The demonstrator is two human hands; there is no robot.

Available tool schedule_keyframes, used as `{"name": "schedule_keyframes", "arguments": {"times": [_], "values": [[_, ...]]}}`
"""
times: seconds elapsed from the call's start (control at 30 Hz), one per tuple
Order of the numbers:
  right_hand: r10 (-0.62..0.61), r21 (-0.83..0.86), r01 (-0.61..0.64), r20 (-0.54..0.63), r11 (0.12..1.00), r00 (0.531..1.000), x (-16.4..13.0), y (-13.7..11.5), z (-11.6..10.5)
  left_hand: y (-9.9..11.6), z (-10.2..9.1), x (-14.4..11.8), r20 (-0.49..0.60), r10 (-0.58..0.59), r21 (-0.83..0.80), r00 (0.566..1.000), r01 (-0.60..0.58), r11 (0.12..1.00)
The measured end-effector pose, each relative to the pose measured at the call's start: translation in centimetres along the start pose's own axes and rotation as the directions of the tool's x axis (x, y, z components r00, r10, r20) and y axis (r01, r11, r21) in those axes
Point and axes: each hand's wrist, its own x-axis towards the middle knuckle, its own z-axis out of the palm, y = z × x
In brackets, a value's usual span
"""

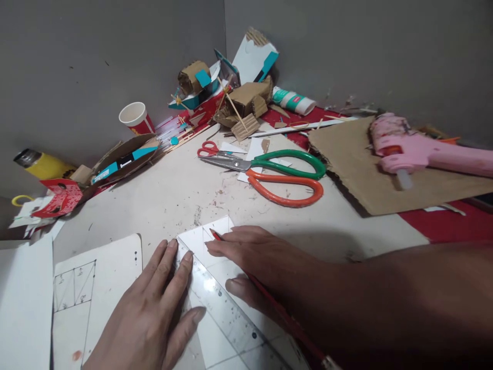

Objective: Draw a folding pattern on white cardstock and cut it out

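My left hand (154, 308) lies flat with fingers spread, pressing a clear plastic ruler (227, 313) onto a white card (215, 231) on the table. My right hand (254, 262) holds a red pencil (269, 303), its tip touching the card at the ruler's far end. The ruler runs diagonally from the card's upper left toward the bottom edge. A second white sheet (103, 277) with a pencilled grid of triangles lies left of my left hand.
Beyond the card lie large green and orange scissors (285, 174) and small red scissors (208, 149). A pink glue gun (423, 149) rests on brown cardboard (370, 174) at the right. Cardboard models, a paper cup (135, 117), a glue tube (295, 100) and scraps crowd the back corner.
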Motion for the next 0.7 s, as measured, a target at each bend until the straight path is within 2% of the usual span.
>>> {"name": "schedule_keyframes", "arguments": {"times": [0.4,0.7], "values": [[-0.002,0.011,0.002,0.003,1.000,1.000,-0.27,0.15,0.11,-0.10,0.13,-0.07,0.007,0.011,0.003,1.000,-0.011,1.000],[0.033,-0.089,-0.030,0.033,0.996,0.999,-0.26,0.38,0.88,-0.23,-0.31,0.19,0.018,0.027,0.077,0.999,-0.028,0.997]]}}
